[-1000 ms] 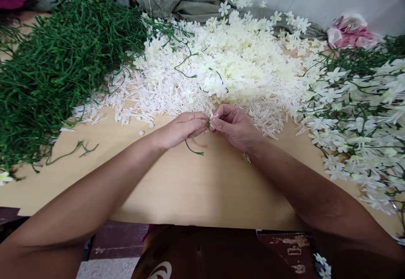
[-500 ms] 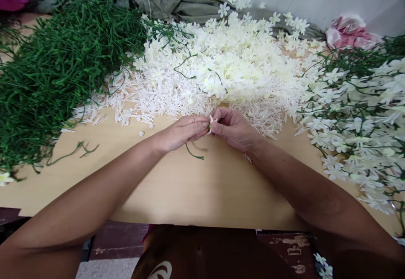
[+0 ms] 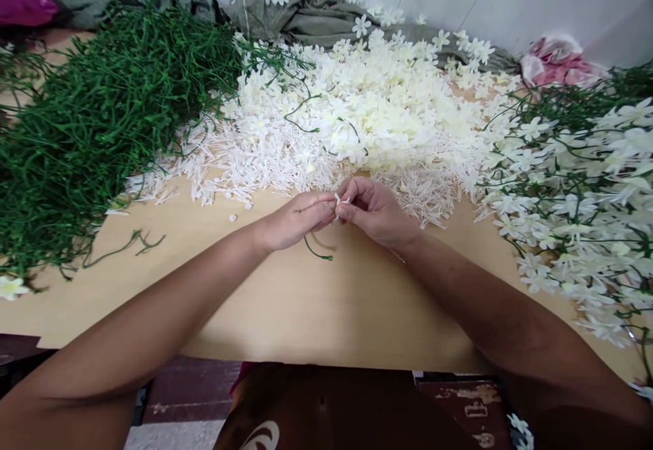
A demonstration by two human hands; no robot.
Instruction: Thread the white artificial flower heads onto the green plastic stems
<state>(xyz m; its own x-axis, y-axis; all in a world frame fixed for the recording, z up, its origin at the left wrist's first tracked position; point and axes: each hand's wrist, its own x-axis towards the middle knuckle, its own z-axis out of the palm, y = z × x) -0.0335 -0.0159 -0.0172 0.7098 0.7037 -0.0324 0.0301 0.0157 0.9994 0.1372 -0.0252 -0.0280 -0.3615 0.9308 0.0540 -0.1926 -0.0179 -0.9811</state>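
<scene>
My left hand [image 3: 300, 220] is closed round a green stem [image 3: 317, 254], whose curved lower end hangs out below the fingers over the board. Fingertip to fingertip with it, my right hand [image 3: 377, 212] pinches a small white flower [image 3: 342, 201] at the stem's top. Fingers cover most of the flower. Behind both hands lie thin white sticks [image 3: 255, 164] and a heap of white blossoms [image 3: 388, 110].
Green stems [image 3: 117, 103] are piled at the left. White flowers on green stems [image 3: 576, 198] cover the right side. Loose stems [image 3: 145, 243] lie on the tan board [image 3: 326, 314]. Grey cloth [image 3: 326, 20] and a pink-and-white bag [image 3: 556, 62] are at the back.
Between my fingertips the white flower has turned and is more covered, and the green at its base no longer shows. The whole view has shifted slightly.
</scene>
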